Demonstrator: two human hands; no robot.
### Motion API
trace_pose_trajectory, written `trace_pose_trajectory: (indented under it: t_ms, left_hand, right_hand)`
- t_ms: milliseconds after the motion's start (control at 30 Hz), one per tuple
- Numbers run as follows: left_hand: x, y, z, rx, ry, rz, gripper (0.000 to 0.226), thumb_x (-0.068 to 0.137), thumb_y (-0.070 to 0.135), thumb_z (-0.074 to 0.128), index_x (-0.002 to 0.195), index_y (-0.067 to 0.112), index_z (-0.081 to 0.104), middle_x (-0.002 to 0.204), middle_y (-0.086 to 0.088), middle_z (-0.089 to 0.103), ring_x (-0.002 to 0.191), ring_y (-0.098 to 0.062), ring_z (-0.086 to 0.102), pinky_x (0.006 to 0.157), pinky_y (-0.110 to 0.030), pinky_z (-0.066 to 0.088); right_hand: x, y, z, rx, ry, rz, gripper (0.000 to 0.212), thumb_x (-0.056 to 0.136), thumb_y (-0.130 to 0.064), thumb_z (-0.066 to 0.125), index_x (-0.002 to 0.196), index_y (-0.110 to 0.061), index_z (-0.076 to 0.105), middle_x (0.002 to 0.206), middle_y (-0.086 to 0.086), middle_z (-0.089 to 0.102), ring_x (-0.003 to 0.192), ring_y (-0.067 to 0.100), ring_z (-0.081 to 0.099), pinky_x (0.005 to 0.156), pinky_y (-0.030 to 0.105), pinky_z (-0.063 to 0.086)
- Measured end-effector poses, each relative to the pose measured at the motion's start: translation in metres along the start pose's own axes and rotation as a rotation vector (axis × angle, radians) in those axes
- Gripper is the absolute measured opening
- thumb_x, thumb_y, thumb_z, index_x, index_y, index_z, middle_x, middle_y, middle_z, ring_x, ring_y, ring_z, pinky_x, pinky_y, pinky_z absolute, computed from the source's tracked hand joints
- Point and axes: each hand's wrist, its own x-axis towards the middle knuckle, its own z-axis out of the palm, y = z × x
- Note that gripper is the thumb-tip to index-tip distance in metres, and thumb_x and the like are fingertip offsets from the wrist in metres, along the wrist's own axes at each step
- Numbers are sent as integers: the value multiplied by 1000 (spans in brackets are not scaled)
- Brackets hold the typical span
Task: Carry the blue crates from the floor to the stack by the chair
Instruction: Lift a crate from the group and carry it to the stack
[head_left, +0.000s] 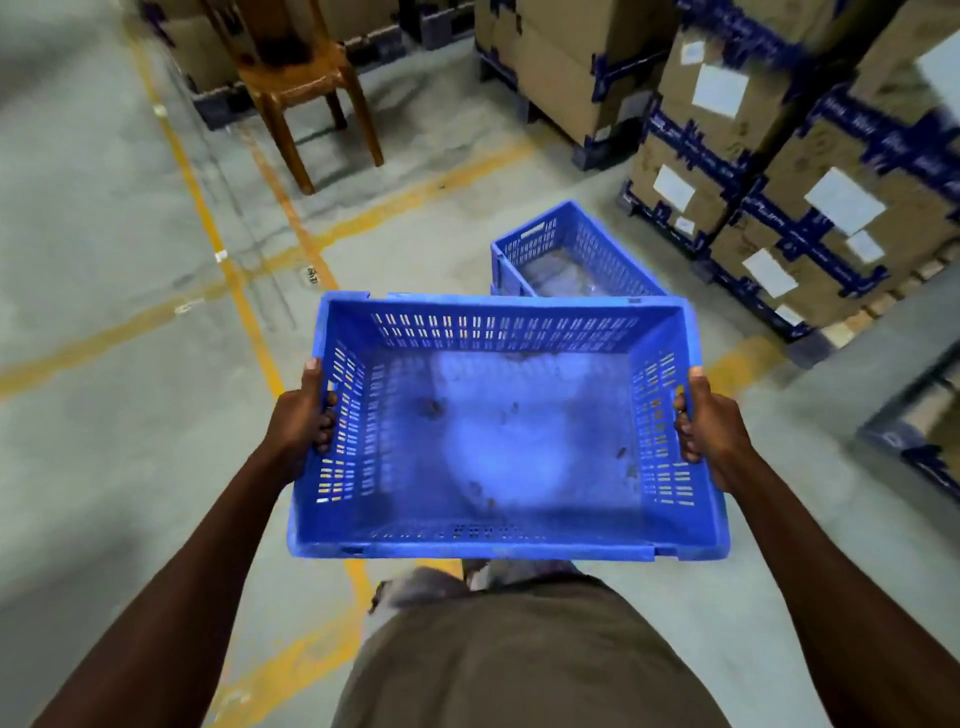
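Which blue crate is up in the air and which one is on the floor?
The near blue crate is up in the air: the left hand and right hand grip its short sides. The far blue crate sits on the floor, untouched.

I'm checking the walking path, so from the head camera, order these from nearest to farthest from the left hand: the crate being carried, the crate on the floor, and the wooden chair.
1. Carried crate: gripped by the left hand at its left side.
2. Floor crate: ahead, to the right.
3. Wooden chair: farthest, straight ahead at the top of the view.
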Motion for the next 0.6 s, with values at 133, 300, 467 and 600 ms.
trace_pose_trajectory:
  t_ms: [133,300,467,600]
  left_hand:
    - [91,91,29,77,-123,49,60,93,70,38,76,13,49,49,2,35,37,-13,26,41,-21,23]
    - [209,180,93,192,-235,103,61,93,71,37,76,14,50,44,6,38,38,-13,28,42,-22,25]
    - [339,241,166,271,-351,151,64,91,73,39,76,13,51,48,1,39,40,-15,30,44,-23,29]
    - [442,282,241,345,-440,122,63,91,73,39,74,13,50,44,2,39,38,-15,30,44,-23,29]
  right_hand:
    - [47,-52,17,103,103,8,59,95,-72,42,76,-16,51,52,2,37,34,13,28,39,20,25]
    - [112,-93,41,203,283,29,76,64,-92,47,75,-17,52,46,-1,39,32,13,29,38,20,27]
    - [191,-125,77,248,434,94,75,62,-91,46,73,-17,53,42,-4,40,30,11,30,34,19,28]
    - [261,-145,104,264,553,182,68,74,-83,44,73,-16,52,41,-4,40,29,11,31,33,18,28]
